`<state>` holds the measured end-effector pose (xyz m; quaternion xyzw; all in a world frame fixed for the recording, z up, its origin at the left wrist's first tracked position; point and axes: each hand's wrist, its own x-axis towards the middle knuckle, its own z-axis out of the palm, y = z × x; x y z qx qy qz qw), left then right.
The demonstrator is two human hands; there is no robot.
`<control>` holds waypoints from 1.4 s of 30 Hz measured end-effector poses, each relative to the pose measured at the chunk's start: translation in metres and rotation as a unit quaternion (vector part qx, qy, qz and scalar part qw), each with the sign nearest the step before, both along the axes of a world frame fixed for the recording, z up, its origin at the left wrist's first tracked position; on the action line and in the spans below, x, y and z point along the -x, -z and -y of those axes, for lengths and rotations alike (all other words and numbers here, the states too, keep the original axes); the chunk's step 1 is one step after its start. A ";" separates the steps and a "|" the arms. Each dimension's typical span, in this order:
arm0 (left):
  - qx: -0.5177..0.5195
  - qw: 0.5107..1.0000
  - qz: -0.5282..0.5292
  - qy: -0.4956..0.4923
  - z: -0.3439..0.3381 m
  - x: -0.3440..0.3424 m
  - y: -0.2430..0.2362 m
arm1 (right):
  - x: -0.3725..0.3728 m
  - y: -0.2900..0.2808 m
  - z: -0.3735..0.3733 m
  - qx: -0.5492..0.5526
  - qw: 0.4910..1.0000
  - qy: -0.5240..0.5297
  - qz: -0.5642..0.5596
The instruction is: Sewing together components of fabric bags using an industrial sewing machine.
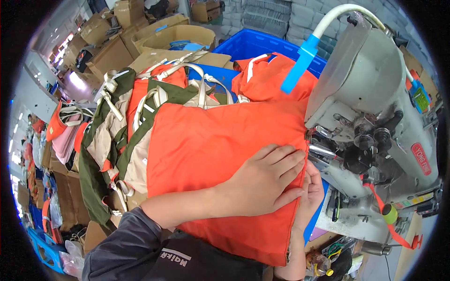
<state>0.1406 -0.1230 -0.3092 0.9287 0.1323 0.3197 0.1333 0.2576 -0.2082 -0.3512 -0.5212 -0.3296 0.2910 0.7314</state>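
An orange fabric piece (206,140) spreads across the middle, its right edge at the sewing machine (356,89). My left hand (272,180) lies on top near that edge, fingers slightly bent and resting flat on the cloth. My right hand (311,189) holds the same edge from beside and below, partly hidden by the fabric. Behind the piece lie olive, beige and orange bags (108,140) with cream straps and another orange bundle (276,77).
Blue crate (251,42) and cardboard boxes (112,56) stand behind. A pale tube (351,9) with a blue fitting arches over the bundle. Pink and orange bags (65,143) hang at left, beside a blue stool (44,255). Tools and a bottle (318,264) sit lower right.
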 end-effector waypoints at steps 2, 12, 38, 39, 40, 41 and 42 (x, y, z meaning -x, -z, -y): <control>-0.003 1.000 0.001 -0.001 -0.002 -0.002 -0.001 | -0.001 0.005 -0.003 0.004 0.999 0.025 -0.025; -0.013 1.000 0.019 0.003 -0.011 -0.010 0.001 | -0.010 0.007 -0.014 -0.023 0.999 0.025 -0.040; 0.085 0.931 -0.288 -0.206 -0.137 0.132 0.123 | 0.006 -0.010 -0.015 -0.004 0.997 0.024 -0.075; 0.070 0.935 -0.292 -0.189 -0.145 0.127 0.117 | 0.010 -0.011 -0.017 0.002 0.996 0.033 -0.081; 0.056 0.938 -0.296 -0.173 -0.148 0.124 0.111 | 0.011 -0.012 -0.017 0.007 0.995 0.042 -0.086; 0.051 0.938 -0.297 -0.171 -0.147 0.123 0.106 | 0.012 -0.014 -0.014 0.022 0.997 0.025 -0.064; 0.072 0.946 -0.269 -0.169 -0.141 0.109 0.092 | 0.009 -0.013 -0.012 0.022 0.997 0.041 -0.063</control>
